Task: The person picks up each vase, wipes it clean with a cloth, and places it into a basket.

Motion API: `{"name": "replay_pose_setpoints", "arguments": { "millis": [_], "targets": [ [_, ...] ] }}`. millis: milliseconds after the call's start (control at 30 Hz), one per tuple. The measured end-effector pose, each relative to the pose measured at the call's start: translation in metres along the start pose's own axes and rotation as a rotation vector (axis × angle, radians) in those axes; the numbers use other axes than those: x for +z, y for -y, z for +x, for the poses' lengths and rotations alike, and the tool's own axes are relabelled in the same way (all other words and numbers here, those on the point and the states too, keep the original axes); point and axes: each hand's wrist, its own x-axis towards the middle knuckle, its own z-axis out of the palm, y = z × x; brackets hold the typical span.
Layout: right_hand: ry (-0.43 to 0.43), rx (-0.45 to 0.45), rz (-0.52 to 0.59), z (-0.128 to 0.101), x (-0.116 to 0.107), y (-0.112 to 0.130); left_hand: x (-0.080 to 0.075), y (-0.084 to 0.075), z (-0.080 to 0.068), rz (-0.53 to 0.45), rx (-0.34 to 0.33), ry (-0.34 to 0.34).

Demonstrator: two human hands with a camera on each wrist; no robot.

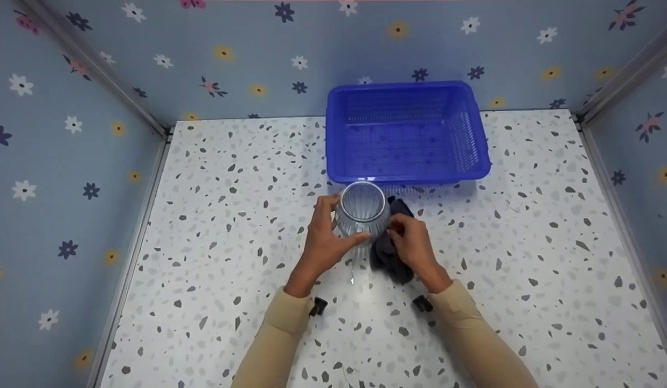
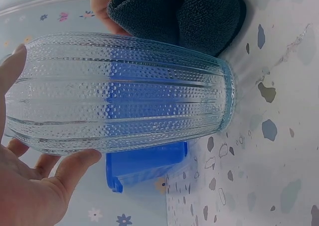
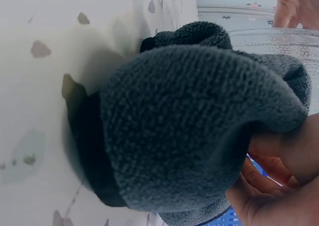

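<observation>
Head view puts the ribbed glass vase (image 1: 363, 217) mouth-up over the middle of the counter (image 1: 231, 215), nearer its far edge than the lower part of the view, just in front of the blue basket (image 1: 409, 178) that stands along that edge, right of its centre. Whether the base rests on the counter or sits just above it I cannot tell.

The left grip (image 1: 321, 241) is grasping the vase, thumb across the near side and fingers round the left flank, high on the body. The right grip (image 1: 415, 243) is pinching the dark cloth (image 1: 390, 261) on the vase's right side, thumb against fingertips at a fold; whether the cloth touches the glass is unclear.

Left wrist view shows raised dots between lengthwise ribs, and a body that narrows toward the foot. I would judge the vase stiff, fairly weighty for its size and breakable, with the rim likeliest to chip. Dots and ribs should give the skin some bite, though damp glass would slide. Best hold is round the broad upper body with spread fingers, a second hand under the foot for any lift; not the lip alone. The cloth looks thick, soft and light, easily gathered anywhere and harmless to squeeze.
</observation>
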Motion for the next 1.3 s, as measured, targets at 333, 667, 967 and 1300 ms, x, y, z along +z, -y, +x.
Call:
{"name": "replay_pose_setpoints", "arguments": {
  "millis": [333,667,967,1300],
  "targets": [
    [-0.081,-0.048,0.075,-0.003,-0.024,0.028,0.0,0.001,-0.001,-0.009,-0.004,0.01],
    [-0.166,-0.123,0.12,0.001,-0.047,0.066,-0.001,0.002,0.0,0.011,0.015,0.003],
    [-0.159,-0.155,0.098,0.002,-0.051,0.084,0.0,0.002,0.001,0.012,0.018,0.0],
    [-0.118,-0.122,0.094,0.001,-0.053,0.085,-0.001,0.002,0.001,0.018,0.021,0.006]
  ]
}}
